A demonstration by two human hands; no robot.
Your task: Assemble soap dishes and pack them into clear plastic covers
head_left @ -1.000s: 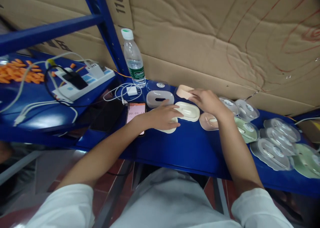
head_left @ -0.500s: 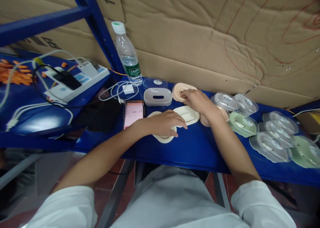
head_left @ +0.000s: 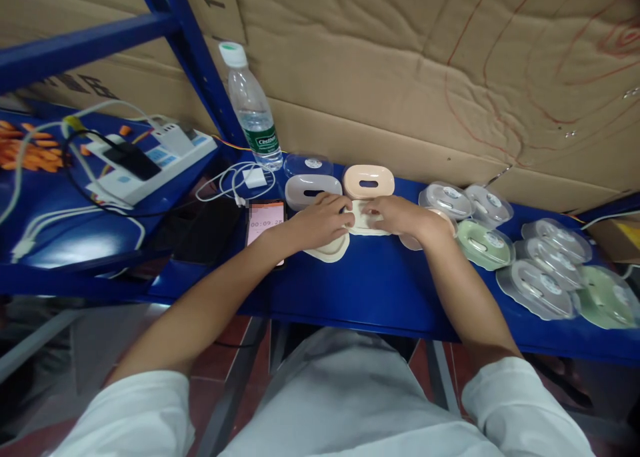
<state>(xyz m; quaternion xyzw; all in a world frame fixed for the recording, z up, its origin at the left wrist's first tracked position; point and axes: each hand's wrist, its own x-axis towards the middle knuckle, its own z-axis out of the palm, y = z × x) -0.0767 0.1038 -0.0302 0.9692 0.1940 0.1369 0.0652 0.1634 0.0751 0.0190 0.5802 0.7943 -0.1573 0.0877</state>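
Observation:
My left hand [head_left: 327, 221] is closed, its bent fingertips at the left end of a cream oval tray [head_left: 373, 228]. From the other side my right hand [head_left: 400, 215] has its fingers curled onto the same tray, partly covering it. A second cream oval piece [head_left: 330, 250] lies below my left hand. Just behind the tray stands a peach oval box [head_left: 369, 171] with a slot in its face. A pale grey slotted box [head_left: 300, 189] stands left of it, partly behind my left hand. Peach pieces [head_left: 411, 242] lie partly hidden under my right wrist.
Clear-lidded grey cases [head_left: 447, 200] and green cases [head_left: 485, 243] sit at the right. A phone [head_left: 265, 220] showing a timer, a white cable [head_left: 220, 187] and a water bottle [head_left: 255, 117] are at the left. Cardboard [head_left: 375, 77] rises behind the blue table [head_left: 360, 297].
My right hand has left the peach box and come down to the cream tray. My left hand has moved up and inward from the left cream piece to that tray.

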